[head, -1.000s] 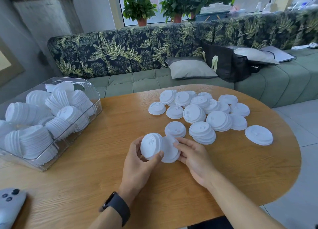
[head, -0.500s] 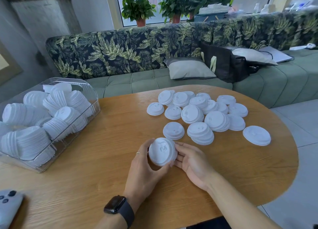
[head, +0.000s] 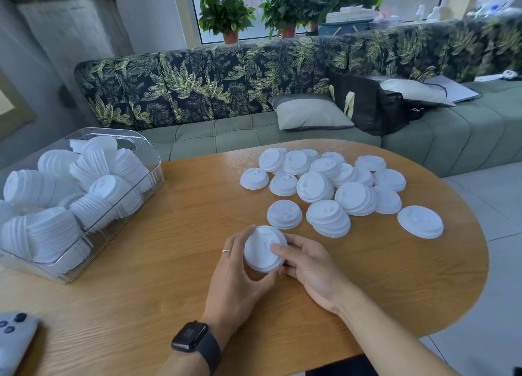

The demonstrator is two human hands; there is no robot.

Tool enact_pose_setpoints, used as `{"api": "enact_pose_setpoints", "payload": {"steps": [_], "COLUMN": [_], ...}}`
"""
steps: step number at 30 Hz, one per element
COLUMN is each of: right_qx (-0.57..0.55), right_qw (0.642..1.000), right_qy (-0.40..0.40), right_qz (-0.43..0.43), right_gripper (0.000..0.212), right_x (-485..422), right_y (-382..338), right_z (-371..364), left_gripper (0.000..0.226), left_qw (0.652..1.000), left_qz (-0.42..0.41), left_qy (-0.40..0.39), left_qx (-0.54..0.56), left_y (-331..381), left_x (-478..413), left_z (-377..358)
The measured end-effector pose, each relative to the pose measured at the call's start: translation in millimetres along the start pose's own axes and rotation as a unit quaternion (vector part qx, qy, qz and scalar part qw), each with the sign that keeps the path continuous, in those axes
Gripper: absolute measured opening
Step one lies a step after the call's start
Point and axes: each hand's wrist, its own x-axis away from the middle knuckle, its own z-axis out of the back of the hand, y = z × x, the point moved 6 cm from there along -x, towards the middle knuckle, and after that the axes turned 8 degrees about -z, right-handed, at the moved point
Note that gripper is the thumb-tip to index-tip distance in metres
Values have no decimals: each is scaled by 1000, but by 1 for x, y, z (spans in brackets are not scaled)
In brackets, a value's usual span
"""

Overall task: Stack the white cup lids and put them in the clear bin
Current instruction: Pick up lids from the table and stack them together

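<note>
Left hand [head: 237,277]: curls round the lids [head: 262,251].
Right hand [head: 310,265]: pinches the lids too.
Bin [head: 157,166]: left of lids, nearer Left hand.

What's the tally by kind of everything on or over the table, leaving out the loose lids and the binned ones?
Bin: 1
Lid stack in grip: 1
Hands: 2 (left hand, right hand)
Watch: 1
Ring: 1
Grey device: 1
Total: 7

Matt plastic lids [head: 327,186], wood-grain table [head: 169,277]
</note>
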Motion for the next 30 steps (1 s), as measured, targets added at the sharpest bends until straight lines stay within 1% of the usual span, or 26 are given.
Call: {"api": "enact_pose_setpoints", "payload": {"steps": [4, 8, 10, 13, 14, 16, 19, 22, 25, 27, 28, 30], "right_qx": [3, 10, 5, 1, 19, 98, 199, 250, 268, 264, 258, 243], "right_qw": [1000, 1000, 999, 990, 984, 966, 934, 916, 910, 911, 913, 917], "right_qy": [22, 26, 36, 118, 147, 198, 251, 267, 271, 273, 273, 271], "right_qz": [3, 11, 32, 79, 96, 131, 157, 165, 162, 159, 158, 161], "right_gripper": [24, 22, 24, 26, 24, 17, 12, 10, 9, 9, 8, 8], "right_x": [1, 2, 2, 4, 6, 9, 12, 13, 11, 9, 9, 9], "right_y": [0, 0, -2, -3, -3, -6, -12, -20, -21, -18, -18, -17], "right_z": [1, 0, -1, 8, 11, 17, 29, 40, 45, 46, 47, 47], "left_gripper": [86, 85, 83, 80, 80, 83, 79, 78, 83, 92, 92, 77], "left_qw": [1000, 1000, 1000, 999, 999, 997, 992, 988, 984, 986, 989, 993], "left_qz": [3, 12, 19, 30, 31, 27, 10, -2, -9, -9, -3, -1], "left_qy": [-15, -12, -1, 2, -6, -27, -71, -108, -127, -125, -116, -98], "left_qx": [-4, -8, -7, -17, -31, -65, -102, -111, -123, -109, -92, -73], "left_y": [-2, -3, -5, -12, -15, -20, -24, -28, -28, -24, -22, -15], "left_x": [0, 0, -1, -4, -5, -10, -15, -16, -21, -29, -36, -55], "left_z": [-2, -1, 1, 8, 10, 16, 20, 20, 18, 16, 16, 12]}}
